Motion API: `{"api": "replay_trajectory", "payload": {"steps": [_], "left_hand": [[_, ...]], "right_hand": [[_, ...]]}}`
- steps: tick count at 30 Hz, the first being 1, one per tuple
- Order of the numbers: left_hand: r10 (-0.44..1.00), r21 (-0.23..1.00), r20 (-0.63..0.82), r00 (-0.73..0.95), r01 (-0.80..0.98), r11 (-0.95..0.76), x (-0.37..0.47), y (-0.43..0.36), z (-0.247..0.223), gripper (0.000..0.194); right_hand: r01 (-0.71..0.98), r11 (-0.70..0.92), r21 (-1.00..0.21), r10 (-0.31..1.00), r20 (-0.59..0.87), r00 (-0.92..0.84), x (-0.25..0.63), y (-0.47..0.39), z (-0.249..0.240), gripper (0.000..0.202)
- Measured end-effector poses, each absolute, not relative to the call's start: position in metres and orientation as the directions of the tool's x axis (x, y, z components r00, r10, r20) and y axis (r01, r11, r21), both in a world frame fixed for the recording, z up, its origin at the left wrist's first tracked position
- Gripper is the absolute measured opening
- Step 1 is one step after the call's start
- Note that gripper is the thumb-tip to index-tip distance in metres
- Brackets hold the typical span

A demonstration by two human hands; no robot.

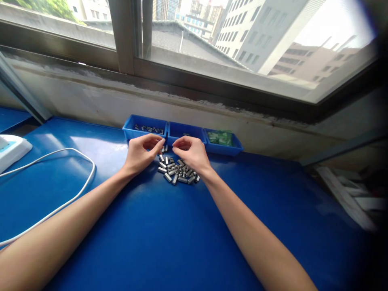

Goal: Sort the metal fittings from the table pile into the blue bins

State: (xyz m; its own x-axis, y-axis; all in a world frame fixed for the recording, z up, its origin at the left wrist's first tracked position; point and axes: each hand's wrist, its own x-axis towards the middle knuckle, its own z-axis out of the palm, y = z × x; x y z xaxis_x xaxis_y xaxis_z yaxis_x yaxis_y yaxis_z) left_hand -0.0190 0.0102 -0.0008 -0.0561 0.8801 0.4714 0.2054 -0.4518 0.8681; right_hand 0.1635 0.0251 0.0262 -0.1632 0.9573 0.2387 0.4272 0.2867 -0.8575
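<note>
A loose pile of short silver hexagonal metal pieces (182, 179) lies on the blue tabletop (169, 234). My left hand (142, 152) is over the pile's upper left side, its thumb and forefinger pinched together. My right hand (194, 153) faces it across a small gap, covering part of the pile, with thumb and fingertips closed. Whatever either pinch holds is too small or hidden to make out. Just behind the hands stand a left blue bin (129, 133) with small dark metal parts, a middle blue bin (194, 139) and a right blue bin (238, 147) with green pieces.
A white cable (93, 165) curves across the table's left side, near a white device (15, 151) at the left edge. Behind the bins are a low wall (91, 101) and a framed window (194, 76). Blurred pale items (348, 198) lie at the right.
</note>
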Motion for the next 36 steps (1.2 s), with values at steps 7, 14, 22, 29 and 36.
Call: {"api": "replay_trajectory", "payload": {"steps": [7, 14, 22, 29, 36], "left_hand": [[0.845, 0.813, 0.533, 0.045, 0.252, -0.526, -0.018, 0.008, -0.001, 0.029], [0.829, 0.794, 0.554, 0.08, 0.247, -0.555, -0.016, 0.009, -0.003, 0.03], [0.818, 0.78, 0.569, 0.084, 0.261, -0.569, -0.018, 0.01, -0.004, 0.025], [0.859, 0.838, 0.511, 0.01, 0.215, -0.501, -0.019, 0.012, -0.005, 0.029], [0.865, 0.895, 0.446, -0.23, 0.087, -0.438, -0.023, 0.018, -0.003, 0.032]], "right_hand": [[-0.288, -0.048, -0.956, 0.997, -0.028, -0.073, 0.16, 0.027, 0.028, 0.017], [-0.424, -0.171, -0.889, 0.985, -0.158, -0.065, 0.154, 0.025, 0.031, 0.016], [-0.37, -0.211, -0.905, 0.975, -0.17, -0.143, 0.146, 0.017, 0.034, 0.014], [-0.066, -0.079, -0.995, 0.987, -0.069, -0.145, 0.154, 0.019, 0.036, 0.007], [0.69, 0.441, -0.574, 0.895, 0.227, -0.384, 0.166, 0.017, 0.037, 0.009]]}}
